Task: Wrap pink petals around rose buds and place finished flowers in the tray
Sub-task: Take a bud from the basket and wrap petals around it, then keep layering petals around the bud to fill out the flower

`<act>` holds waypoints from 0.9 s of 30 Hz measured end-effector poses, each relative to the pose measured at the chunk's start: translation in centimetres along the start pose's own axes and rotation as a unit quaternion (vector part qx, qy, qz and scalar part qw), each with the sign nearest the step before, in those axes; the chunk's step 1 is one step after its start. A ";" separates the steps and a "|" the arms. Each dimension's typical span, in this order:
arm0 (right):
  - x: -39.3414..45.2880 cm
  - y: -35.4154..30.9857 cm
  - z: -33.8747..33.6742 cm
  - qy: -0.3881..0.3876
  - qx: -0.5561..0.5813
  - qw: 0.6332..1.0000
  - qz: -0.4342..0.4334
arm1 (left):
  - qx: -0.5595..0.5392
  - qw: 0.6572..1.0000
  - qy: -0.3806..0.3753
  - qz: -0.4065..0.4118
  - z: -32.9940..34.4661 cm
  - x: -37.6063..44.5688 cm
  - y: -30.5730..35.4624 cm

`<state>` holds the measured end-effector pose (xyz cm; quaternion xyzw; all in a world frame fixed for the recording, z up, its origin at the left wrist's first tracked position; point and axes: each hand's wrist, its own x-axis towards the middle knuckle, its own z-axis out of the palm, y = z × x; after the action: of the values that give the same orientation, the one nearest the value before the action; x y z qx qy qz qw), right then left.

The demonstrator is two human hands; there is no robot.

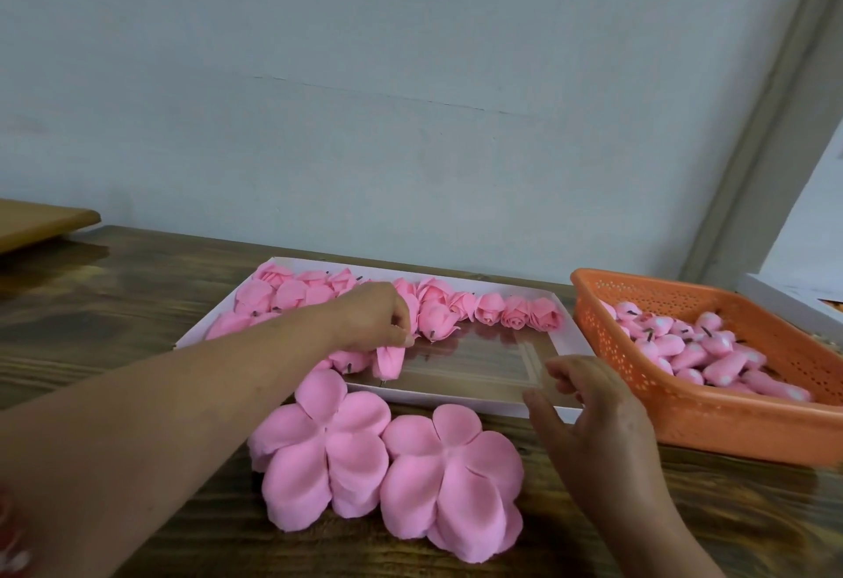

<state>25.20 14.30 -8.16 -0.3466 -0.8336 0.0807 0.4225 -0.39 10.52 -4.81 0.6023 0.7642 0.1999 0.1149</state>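
A shallow white tray (456, 399) lies on the wooden table and holds several finished pink roses (490, 309) along its far side and left part. My left hand (374, 315) reaches over the tray and pinches the top of a wrapped pink flower (390, 360), which stands at the tray's near edge. My right hand (593, 399) hovers at the tray's near right corner with loosely spread fingers, holding nothing. Two stacks of flat five-lobed pink petals (319, 449) (449, 481) lie on the table in front of the tray.
An orange perforated basket (730, 422) with several pink rose buds (698, 349) stands to the right of the tray. A light wooden board (41, 219) sits at the far left, and a white box edge (784, 294) shows far right. A pale wall is behind.
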 end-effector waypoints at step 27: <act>0.0 0.1 -0.1 -0.019 -0.025 0.999 -0.017 | 0.077 0.997 -0.001 0.015 1.3 0.5 -1.2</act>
<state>25.32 14.39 -8.20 -0.3411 -0.8489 0.0595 0.3993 -1.01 10.95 -6.45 0.6213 0.7678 0.1418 0.0661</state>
